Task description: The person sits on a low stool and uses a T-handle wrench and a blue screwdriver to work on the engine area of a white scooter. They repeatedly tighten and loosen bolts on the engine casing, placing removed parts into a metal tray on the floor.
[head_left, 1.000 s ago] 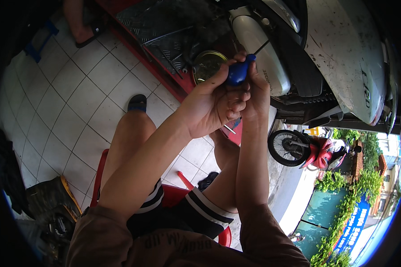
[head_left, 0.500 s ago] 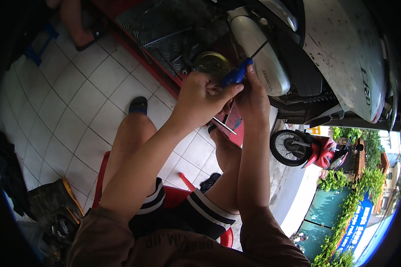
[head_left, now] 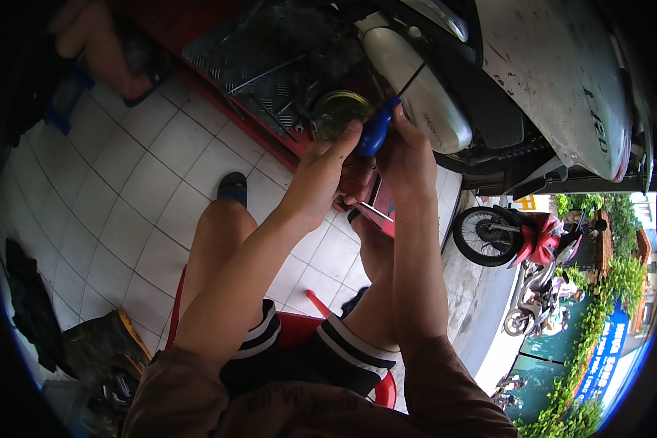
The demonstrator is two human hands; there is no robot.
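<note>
A screwdriver with a blue handle (head_left: 374, 136) and a thin dark shaft is raised in front of me, its shaft pointing up and right toward the silver cover of a motorbike (head_left: 422, 98). My right hand (head_left: 412, 162) closes on the handle, thumb along its side. Against it, my left hand (head_left: 315, 175) has its fingers curled and its thumb up beside the handle; what those fingers hold is hidden. Just below the hands a shiny metal rod (head_left: 376, 214) shows, and I cannot tell whether a hand holds it. Behind them sits a round yellow-rimmed tin (head_left: 330, 101).
Tools lie on a red-edged work platform (head_left: 230, 113). Near my left side on the tiled floor (head_left: 135, 197) are a dark cloth (head_left: 33, 306) and a brown boot-like item (head_left: 102, 339). Another person's leg (head_left: 106, 55) shows far left. A red motorbike (head_left: 536, 241) stands outside.
My left thumb has lifted off the front of the blue handle and now stands upright beside it. The hands and screwdriver have shifted slightly left in view. More parked motorbikes show outside.
</note>
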